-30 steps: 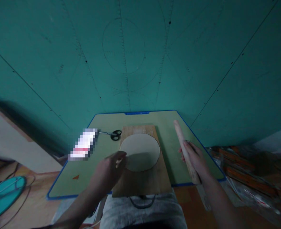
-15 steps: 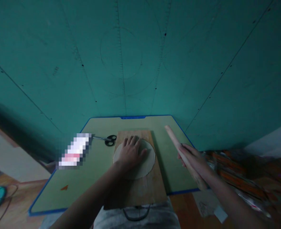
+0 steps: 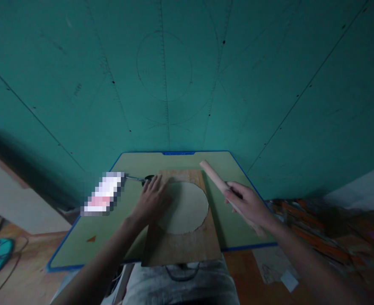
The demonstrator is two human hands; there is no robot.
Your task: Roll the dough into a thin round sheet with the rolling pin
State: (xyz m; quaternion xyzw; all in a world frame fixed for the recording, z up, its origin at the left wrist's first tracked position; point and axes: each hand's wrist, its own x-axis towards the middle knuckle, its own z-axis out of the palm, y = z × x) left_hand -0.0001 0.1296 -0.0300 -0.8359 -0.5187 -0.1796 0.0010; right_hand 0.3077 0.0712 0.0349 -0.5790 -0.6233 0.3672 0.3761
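With the flat, pale, round sheet of what looks like dough [image 3: 187, 207] as our clock's centre, we find it lying on the rectangular brown wooden board [image 3: 187, 250] on the pale green, blue-edged surface [image 3: 142, 160]. The left hand [image 3: 151, 197], spread across the sheet half a second ago, is now at nine to ten o'clock, fingers loosely extended; we cannot tell whether it touches the sheet. Well apart at three o'clock, the right hand [image 3: 246, 201] is clamped round the long, pale wooden rolling pin [image 3: 214, 177], whose far tip has swung inward to one o'clock; we judge most of the sheet's face now open to the pin
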